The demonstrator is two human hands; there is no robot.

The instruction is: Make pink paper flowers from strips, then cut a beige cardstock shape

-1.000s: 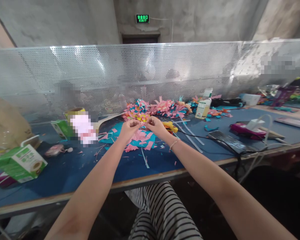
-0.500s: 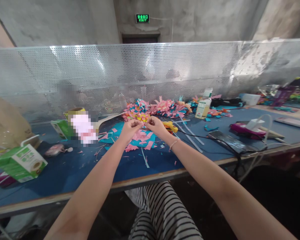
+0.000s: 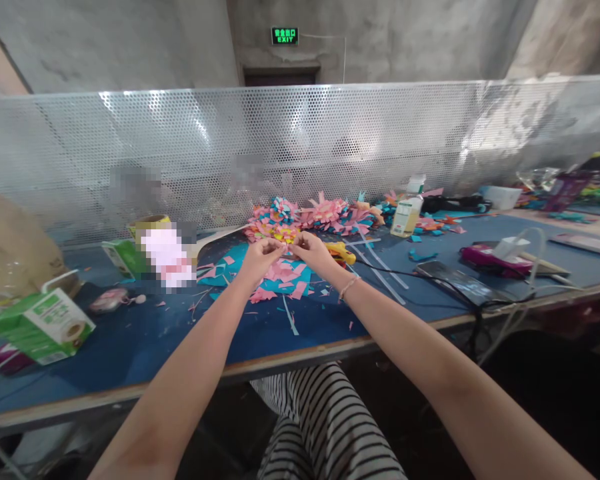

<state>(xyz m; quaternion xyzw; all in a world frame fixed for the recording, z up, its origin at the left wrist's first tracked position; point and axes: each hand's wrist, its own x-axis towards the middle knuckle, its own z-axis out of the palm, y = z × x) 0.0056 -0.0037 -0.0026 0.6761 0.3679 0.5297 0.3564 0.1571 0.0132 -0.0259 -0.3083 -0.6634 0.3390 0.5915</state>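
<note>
My left hand (image 3: 263, 257) and my right hand (image 3: 310, 252) meet fingertip to fingertip over the middle of the table. Both are closed in a pinch; whatever lies between the fingertips is too small to make out. Beneath them, pink paper scraps (image 3: 283, 272) are heaped on a blue sheet (image 3: 237, 257). Just behind my hands sits a pile of fringed pink, blue and yellow paper flowers (image 3: 273, 220). A yellow glue gun (image 3: 341, 253) with a black cord lies right beside my right hand.
Clear sticks (image 3: 380, 267) lie right of the glue gun. Farther right stand a bottle (image 3: 407, 212), a phone (image 3: 455, 283) and a purple pack (image 3: 495, 260). Green cartons (image 3: 43, 325) are at the left. A perforated metal screen (image 3: 280, 147) runs along the back.
Hardly anything differs. Both hands keep their pinch in the same place, with at most a slight shift of the fingers.
</note>
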